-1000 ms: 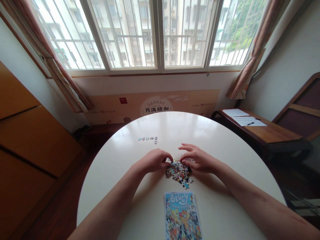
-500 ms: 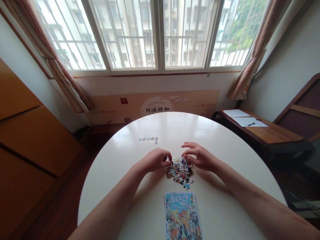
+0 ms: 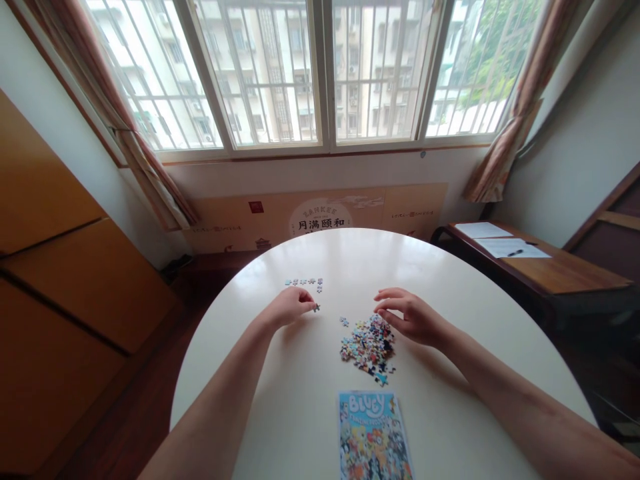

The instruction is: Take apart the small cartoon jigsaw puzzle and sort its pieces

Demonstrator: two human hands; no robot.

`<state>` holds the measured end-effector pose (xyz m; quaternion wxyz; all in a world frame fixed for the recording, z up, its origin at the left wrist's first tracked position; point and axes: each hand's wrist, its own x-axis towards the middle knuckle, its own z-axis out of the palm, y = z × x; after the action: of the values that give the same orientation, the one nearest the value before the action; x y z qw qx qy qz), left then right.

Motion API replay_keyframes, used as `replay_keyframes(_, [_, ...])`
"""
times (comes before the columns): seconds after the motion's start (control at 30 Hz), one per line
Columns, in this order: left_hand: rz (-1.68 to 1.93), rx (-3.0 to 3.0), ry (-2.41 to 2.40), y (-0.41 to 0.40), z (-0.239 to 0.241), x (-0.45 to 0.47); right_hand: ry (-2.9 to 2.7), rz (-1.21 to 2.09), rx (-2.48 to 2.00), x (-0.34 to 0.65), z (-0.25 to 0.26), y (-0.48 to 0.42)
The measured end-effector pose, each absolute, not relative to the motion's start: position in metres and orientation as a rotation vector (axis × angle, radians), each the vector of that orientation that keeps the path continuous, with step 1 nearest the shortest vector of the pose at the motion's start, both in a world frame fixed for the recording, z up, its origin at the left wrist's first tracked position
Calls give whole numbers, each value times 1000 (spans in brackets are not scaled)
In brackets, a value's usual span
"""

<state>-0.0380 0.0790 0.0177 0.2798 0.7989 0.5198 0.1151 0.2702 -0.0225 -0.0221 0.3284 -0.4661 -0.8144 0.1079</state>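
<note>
My left hand [image 3: 296, 305] pinches a small puzzle piece [image 3: 317, 307] between thumb and fingertips, left of the pile. Just beyond it, several puzzle pieces [image 3: 303, 282] lie in a row, with one more below the row's right end. A heap of mixed puzzle pieces [image 3: 367, 345] sits in the middle of the table. One loose piece [image 3: 345, 321] rests at the heap's upper left. My right hand [image 3: 406, 315] hovers at the heap's upper right edge, fingers apart and holding nothing. A Bluey picture sheet [image 3: 375, 437] lies nearest me, below the heap.
Everything lies on a round white table [image 3: 475, 373]. A wooden side table [image 3: 575, 267] with papers [image 3: 510, 248] and a pen stands at the right. An orange-brown cabinet [image 3: 60, 287] is at the left, and a barred window [image 3: 270, 73] is ahead.
My left hand has moved left from the heap, carrying a puzzle piece towards the row. A loose piece now shows apart from the heap. My right hand stays by the heap.
</note>
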Motion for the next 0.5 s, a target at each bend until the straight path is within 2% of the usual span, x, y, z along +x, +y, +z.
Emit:
replay_keyframes(0.2, [414, 2116, 1708, 89, 9, -51, -2137, 289, -1213, 269, -21, -24])
replay_keyframes(0.5, [456, 2339, 1929, 86, 12, -48, -2119, 244, -1196, 270, -25, -22])
